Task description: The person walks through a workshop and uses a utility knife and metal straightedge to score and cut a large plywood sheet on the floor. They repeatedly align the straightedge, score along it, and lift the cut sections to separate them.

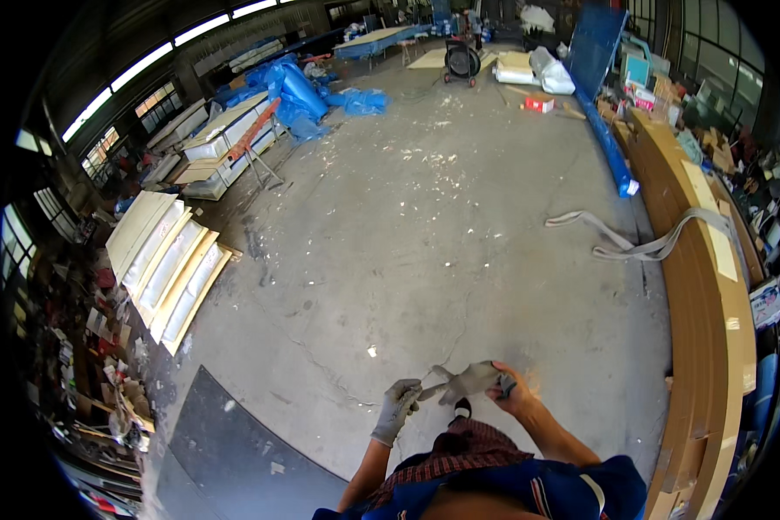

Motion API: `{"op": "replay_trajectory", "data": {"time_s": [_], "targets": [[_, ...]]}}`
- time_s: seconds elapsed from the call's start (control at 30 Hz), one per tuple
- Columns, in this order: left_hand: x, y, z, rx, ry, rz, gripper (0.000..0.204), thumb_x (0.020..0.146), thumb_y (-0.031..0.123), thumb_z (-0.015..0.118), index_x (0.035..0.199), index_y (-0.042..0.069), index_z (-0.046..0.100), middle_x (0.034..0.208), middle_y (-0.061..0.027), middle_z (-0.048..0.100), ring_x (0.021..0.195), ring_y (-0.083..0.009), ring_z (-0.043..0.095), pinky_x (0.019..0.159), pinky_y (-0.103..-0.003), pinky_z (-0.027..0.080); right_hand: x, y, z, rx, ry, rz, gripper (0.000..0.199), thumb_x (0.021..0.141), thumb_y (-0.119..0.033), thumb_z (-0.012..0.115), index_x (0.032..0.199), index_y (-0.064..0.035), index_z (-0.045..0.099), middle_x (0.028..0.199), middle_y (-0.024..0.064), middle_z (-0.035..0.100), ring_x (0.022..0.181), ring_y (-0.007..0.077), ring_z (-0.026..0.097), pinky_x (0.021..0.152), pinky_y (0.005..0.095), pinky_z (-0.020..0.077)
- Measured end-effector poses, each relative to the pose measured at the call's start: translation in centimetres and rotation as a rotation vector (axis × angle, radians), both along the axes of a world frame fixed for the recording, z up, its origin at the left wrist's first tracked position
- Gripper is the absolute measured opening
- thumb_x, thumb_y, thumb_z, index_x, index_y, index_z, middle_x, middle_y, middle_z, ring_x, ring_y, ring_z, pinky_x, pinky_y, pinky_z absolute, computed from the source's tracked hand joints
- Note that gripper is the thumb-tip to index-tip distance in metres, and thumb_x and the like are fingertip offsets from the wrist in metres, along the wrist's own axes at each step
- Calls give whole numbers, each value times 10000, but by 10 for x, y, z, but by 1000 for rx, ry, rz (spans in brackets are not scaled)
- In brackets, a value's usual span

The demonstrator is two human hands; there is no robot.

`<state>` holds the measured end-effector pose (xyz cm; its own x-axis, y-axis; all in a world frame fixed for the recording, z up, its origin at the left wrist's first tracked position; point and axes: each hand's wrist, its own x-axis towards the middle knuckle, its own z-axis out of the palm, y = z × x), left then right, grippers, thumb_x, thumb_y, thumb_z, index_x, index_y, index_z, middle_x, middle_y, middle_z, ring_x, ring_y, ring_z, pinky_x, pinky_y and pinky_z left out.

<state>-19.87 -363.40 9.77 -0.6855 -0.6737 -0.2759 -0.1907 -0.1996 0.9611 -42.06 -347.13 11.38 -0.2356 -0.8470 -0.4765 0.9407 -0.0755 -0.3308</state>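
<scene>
My left hand (396,411) wears a grey work glove, its fingers closed at the finger ends of a second glove. That loose grey work glove (472,380) stretches between my hands in front of my body, its fingers pointing left. My right hand (516,395) is bare and grips the glove near its cuff. The tip of a shoe (463,406) shows on the floor just below the glove.
Long cardboard boxes (693,286) line the right side, with a grey strap (637,250) over them. Stacked panels (169,264) lie at left, a dark sheet (234,451) at lower left. White scraps dot the concrete floor (390,286). A cable reel (462,62) stands far off.
</scene>
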Motion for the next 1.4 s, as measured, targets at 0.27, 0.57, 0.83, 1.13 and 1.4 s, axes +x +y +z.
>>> {"op": "replay_trajectory", "data": {"time_s": [0.27,0.57,0.83,1.13,1.4], "targets": [[-62,-220,19,4,-33,441,283,910,250,566,1118,57,574,797,-34,608,588,-67,504,499,-192,377,-125,-291,57,-62,377,29,133,890,-214,578,935,-97,537,846,-4,562,765,109,539,678,246,422],[-286,-464,44,221,199,21,361,960,257,508,1241,30,492,1061,-57,570,905,-98,540,783,-244,451,-236,-558,8,-82,836,555,145,903,-200,589,954,-73,539,849,-47,521,812,50,455,737,209,371],[-509,-722,85,50,80,-463,236,907,281,606,936,48,578,710,26,536,629,-34,470,518,-200,390,-443,-733,52,99,785,248,100,913,-163,579,919,-69,545,812,-48,535,739,39,480,648,202,396],[-723,-954,32,44,14,-204,164,922,169,549,942,11,589,678,1,520,540,-47,463,470,-206,379,-677,-969,-7,93,679,155,147,907,-190,590,985,-72,552,829,-17,566,738,59,523,660,207,434],[-801,-1188,72,-40,-1,249,242,920,218,560,1069,27,566,800,-26,593,631,-63,525,542,-194,421,-845,-1227,34,5,870,183,113,919,-171,571,972,-73,559,875,-20,549,809,60,508,716,207,424]]}}
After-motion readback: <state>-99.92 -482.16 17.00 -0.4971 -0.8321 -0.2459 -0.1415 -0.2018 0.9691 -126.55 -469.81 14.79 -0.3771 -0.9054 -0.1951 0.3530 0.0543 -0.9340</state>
